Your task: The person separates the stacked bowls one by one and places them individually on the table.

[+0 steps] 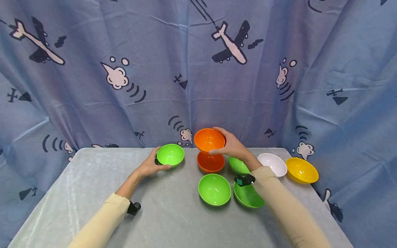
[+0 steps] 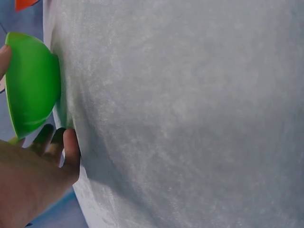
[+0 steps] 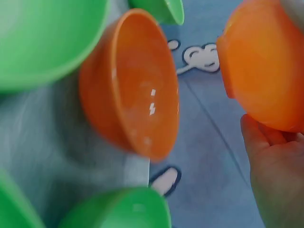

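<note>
In the head view my left hand (image 1: 150, 167) spans the side of a green bowl (image 1: 170, 155) at the table's back edge, thumb in front and fingers behind. The left wrist view shows this green bowl (image 2: 32, 85) upright, its base at or just above the cloth. My right hand (image 1: 233, 147) grips an orange bowl (image 1: 209, 138) by its right side, holding it in the air. Below it, a second orange bowl (image 1: 211, 163) stands on the table. From the right wrist, the held orange bowl (image 3: 261, 66) is clearly apart from the standing orange bowl (image 3: 142, 85).
A green bowl (image 1: 214, 189) stands in front of the orange one. Further right are two green bowls, partly behind my right arm, a white bowl (image 1: 273, 164) and a yellow bowl (image 1: 302, 170). A patterned curtain (image 1: 161, 69) hangs behind the cloth-covered table (image 1: 167, 217).
</note>
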A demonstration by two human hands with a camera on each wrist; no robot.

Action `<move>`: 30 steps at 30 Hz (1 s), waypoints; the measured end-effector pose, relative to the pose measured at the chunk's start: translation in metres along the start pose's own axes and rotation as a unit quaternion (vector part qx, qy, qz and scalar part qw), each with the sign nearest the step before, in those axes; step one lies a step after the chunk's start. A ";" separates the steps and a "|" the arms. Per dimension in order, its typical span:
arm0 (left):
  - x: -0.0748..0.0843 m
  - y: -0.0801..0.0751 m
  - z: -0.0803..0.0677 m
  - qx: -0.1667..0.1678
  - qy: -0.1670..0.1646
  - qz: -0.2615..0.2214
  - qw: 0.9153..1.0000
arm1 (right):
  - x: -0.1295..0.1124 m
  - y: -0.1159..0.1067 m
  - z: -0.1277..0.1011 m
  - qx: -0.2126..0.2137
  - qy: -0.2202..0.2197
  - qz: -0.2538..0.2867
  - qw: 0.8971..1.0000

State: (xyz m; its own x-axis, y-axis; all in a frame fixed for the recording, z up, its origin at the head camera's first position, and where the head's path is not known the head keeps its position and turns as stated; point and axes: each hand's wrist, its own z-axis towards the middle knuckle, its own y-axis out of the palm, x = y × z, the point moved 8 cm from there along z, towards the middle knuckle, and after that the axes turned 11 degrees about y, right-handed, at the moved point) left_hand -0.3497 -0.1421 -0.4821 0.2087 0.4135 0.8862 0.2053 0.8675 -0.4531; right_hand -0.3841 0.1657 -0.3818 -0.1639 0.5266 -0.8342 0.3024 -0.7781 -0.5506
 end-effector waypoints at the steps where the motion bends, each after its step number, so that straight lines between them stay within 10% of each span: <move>1: 0.000 0.000 0.000 0.001 0.002 -0.002 1.000 | 0.003 -0.004 -0.004 0.001 0.000 0.001 1.000; 30: 0.003 -0.005 0.000 0.013 0.013 0.033 0.999 | 0.087 -0.102 -0.126 0.063 0.047 -0.039 0.996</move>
State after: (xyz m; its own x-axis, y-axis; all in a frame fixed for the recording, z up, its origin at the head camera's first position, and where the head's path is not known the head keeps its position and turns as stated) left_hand -0.3505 -0.1452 -0.4768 0.2449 0.4630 0.8518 0.1656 0.8457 -0.5073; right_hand -0.3112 0.3335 -0.3945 -0.0908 0.6122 -0.7855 0.1708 -0.7675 -0.6179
